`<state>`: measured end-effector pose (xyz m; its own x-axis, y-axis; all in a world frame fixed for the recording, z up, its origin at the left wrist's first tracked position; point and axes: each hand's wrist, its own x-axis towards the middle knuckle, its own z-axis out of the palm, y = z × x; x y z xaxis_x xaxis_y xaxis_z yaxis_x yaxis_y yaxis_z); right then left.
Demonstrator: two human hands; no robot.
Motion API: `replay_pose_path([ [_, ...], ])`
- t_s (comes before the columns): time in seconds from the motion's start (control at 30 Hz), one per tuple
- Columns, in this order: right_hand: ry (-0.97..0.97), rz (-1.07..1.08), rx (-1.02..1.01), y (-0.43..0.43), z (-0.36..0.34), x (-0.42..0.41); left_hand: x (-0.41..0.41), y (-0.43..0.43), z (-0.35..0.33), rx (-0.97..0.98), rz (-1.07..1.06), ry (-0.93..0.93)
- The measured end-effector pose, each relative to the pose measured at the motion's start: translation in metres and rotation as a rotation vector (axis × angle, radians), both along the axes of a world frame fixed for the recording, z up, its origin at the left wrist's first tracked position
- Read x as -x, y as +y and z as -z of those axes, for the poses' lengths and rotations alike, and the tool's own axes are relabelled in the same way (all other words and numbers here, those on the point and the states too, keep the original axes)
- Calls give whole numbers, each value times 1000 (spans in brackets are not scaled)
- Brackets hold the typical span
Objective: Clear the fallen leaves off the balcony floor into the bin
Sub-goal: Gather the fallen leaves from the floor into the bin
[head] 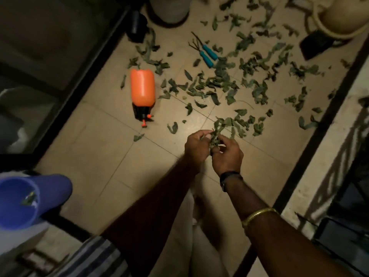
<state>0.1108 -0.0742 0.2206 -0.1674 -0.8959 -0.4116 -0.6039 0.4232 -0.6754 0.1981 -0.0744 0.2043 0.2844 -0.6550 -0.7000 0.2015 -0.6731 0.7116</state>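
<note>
Fingers of both hands curl around a small clump of dark green leaves, held just above the tiled balcony floor. The left hand and the right hand meet at the clump, thumbs and fingertips pinching it between them.

The blue bin stands well apart, down and to the left of the hands, its open mouth tilted toward the camera with a few leaves already inside. The left hand is the nearer one, so the carry would likely swing leftward and back toward the body.

Most of the fallen leaves lie scattered ahead and to the right of the hands: curled, limp and thin, overlapping in loose patches. They look light and liable to slip from a loose hold.
</note>
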Motion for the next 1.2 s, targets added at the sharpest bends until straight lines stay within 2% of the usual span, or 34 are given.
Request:
replay_pose_path([
  [0.33,-32,-369,15,82,-53,-112,-101,114,-70,18,-440,95],
  [0.67,-61,-794,7,190,-59,-279,-255,253,-83,-2,-804,27],
  [0.8,-1,-969,-11,244,-37,-356,-323,314,-71,-27,-951,87],
  [0.97,-14,-1154,-40,315,-19,-454,-414,391,-48,-94,-1121,113],
  [1.2,-50,-1303,-229,374,18,-575,-534,461,-3,-208,-1243,135],
])
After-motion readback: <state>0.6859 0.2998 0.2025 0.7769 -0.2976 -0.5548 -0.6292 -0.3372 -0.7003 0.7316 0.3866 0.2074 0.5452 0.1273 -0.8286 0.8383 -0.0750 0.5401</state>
